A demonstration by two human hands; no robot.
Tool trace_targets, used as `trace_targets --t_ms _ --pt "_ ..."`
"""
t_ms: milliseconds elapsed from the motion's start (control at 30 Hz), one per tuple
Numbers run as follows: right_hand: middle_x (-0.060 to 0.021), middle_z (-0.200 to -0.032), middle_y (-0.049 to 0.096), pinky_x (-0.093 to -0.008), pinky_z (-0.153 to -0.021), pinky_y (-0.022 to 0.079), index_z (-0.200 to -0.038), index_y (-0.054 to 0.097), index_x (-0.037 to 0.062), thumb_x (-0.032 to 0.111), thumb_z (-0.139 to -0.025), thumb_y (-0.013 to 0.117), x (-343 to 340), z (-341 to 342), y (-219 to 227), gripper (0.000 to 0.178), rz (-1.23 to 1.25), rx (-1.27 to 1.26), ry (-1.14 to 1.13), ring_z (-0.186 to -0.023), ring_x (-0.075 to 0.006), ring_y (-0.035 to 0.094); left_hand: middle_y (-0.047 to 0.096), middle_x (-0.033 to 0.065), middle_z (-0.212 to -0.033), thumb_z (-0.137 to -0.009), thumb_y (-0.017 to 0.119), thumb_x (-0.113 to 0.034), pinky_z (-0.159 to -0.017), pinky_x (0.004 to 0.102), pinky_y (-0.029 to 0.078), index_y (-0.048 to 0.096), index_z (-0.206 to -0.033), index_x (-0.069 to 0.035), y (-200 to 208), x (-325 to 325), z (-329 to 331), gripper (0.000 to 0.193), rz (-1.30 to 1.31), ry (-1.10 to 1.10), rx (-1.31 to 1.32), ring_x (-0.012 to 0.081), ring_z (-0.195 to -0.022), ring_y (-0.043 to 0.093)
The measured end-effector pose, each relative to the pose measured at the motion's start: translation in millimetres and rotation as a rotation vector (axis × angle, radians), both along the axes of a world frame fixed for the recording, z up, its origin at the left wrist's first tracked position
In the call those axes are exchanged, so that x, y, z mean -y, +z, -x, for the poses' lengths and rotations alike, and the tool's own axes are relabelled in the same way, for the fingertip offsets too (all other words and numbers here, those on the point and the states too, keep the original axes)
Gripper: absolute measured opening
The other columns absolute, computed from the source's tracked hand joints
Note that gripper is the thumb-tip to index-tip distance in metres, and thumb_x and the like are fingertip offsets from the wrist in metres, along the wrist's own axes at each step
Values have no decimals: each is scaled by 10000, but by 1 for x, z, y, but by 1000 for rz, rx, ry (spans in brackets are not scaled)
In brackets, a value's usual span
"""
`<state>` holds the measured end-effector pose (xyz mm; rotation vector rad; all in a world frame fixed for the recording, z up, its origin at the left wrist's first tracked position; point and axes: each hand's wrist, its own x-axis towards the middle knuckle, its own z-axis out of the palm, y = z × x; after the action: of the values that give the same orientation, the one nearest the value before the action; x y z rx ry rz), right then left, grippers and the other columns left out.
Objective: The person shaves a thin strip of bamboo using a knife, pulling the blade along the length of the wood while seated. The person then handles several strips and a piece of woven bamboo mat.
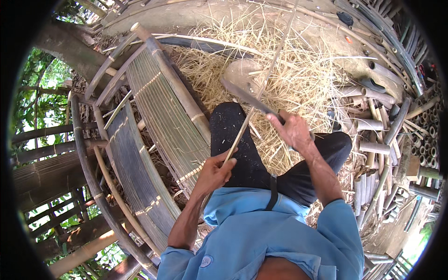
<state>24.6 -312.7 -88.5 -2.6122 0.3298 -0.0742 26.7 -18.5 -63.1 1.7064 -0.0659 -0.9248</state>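
Observation:
My left hand [217, 169] is closed round a long, thin bamboo strip [263, 84], which slants up and away across my thigh toward the far edge. In my right hand [295, 131] is the dark handle of a long-bladed knife [246, 96]. Its blade points away to the left and crosses the strip just beyond my knee; I cannot tell whether the two touch. The fingers of both hands are wrapped tight. Past the knife lies a heap of pale bamboo shavings [303, 70] on the ground.
At my left stands a bamboo bench with a slatted seat [163, 93] and a dark slatted panel [137, 158] beside it. Cut bamboo pieces [373, 147] lie piled on the right, with stacked tubes [427, 140] beyond. Long bamboo poles [392, 37] lie at the far right.

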Motion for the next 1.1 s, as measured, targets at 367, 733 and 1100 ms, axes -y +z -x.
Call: trace_targets --t_ms 367,733,1100 --pt "-159 -558 617 -469 -536 536 -769 668 54 579 -884 678 -36 29 3 538 -55 86 134 -549 -383 658 466 -88 -639 -955 607 -47 -478 237 283 677 -1227 -21 0 20 -10 282 71 36 134 19 -549 368" --pt "-185 -601 650 -488 -588 554 -788 696 62 692 -893 580 -21 16 2 650 87 60 158 -596 -377 687 402 -96 -628 -986 586 -76 -479 241 258 546 -1447 -69 5 10 -7 462 52 -5 179 18 -539 341" --pt "-154 -521 582 -438 -431 504 -918 736 49 680 -963 484 22 0 -2 681 100 32 324 -470 -269 627 378 -105 -624 -983 579 -60 -490 241 235 583 -1397 -30 32 -34 25 415 -60 46 25 15 -546 321"
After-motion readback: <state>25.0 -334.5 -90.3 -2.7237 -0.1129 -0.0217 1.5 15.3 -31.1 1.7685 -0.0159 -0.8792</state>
